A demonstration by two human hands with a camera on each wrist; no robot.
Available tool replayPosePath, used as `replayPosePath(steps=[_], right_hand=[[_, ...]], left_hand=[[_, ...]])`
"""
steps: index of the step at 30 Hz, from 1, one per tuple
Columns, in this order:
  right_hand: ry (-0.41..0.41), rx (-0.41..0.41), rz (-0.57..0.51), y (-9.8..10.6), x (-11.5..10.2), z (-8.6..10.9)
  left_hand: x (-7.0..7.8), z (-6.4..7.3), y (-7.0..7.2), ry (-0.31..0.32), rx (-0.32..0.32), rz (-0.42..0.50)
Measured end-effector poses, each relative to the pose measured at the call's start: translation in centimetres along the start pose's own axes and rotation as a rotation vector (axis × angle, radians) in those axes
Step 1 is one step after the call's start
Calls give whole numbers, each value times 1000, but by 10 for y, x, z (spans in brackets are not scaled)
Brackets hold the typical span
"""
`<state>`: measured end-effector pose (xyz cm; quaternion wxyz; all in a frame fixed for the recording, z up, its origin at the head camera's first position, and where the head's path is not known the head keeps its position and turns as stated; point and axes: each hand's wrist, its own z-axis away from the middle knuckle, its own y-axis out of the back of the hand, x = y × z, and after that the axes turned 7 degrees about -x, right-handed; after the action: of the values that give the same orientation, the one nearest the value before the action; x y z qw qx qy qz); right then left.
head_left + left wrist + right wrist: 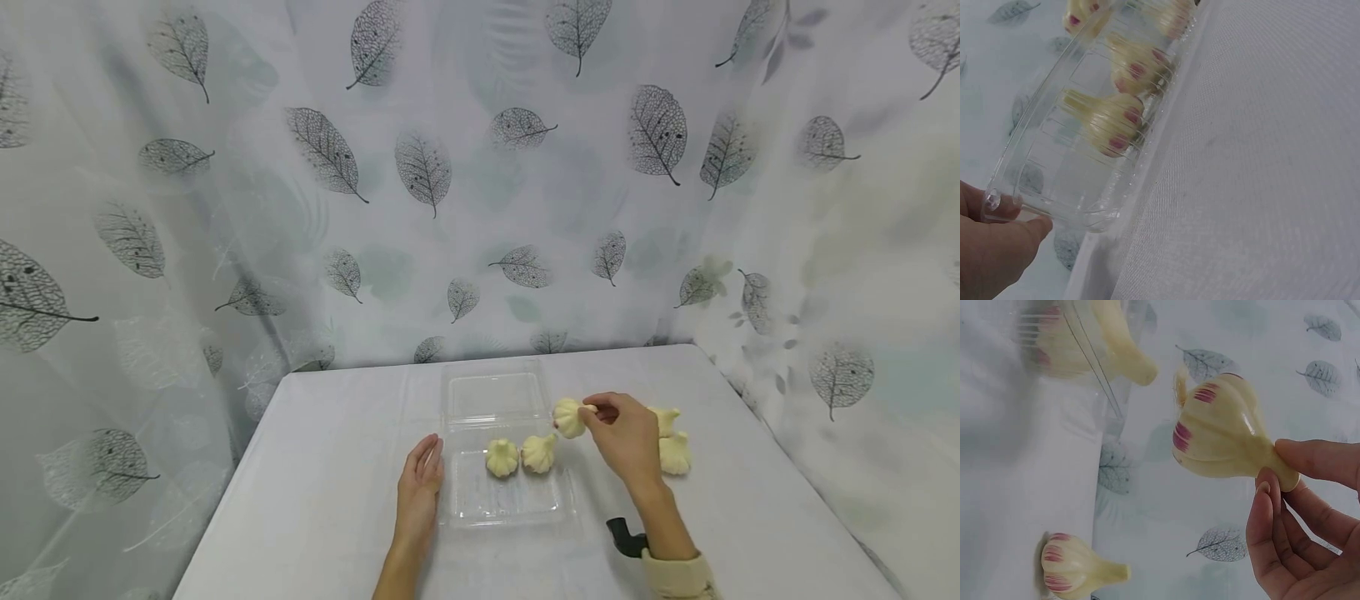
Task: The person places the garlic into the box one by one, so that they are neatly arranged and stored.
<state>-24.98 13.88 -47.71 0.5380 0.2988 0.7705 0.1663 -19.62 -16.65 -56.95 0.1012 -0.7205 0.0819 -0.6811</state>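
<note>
My right hand (pixel 626 433) pinches a garlic bulb (pixel 570 418) by its stem, raised near the right side of an open clear plastic box (pixel 502 507). In the right wrist view the held bulb is cream with purple-red patches. Two more garlic bulbs (pixel 502 458) (pixel 538 453) sit side by side in the box's near half. My left hand (pixel 420 492) is at the box's left side; the left wrist view shows thumb and finger pinching a plastic corner (pixel 994 201). Beyond the right hand lie other garlic bulbs (pixel 675 454), partly hidden by it.
The box's lid (pixel 495 392) lies folded back toward the far edge of the white-covered table (pixel 337 467). A leaf-print curtain (pixel 480 183) hangs behind and at both sides. A bent black piece (pixel 628 537) is beside the right wrist.
</note>
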Motion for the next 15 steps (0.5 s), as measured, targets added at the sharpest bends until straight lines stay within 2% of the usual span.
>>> replayPosePath(steps=[15], right_hand=[[66, -47, -6, -12, -17, -1]], left_hand=[[0, 1, 0, -13, -1, 22]])
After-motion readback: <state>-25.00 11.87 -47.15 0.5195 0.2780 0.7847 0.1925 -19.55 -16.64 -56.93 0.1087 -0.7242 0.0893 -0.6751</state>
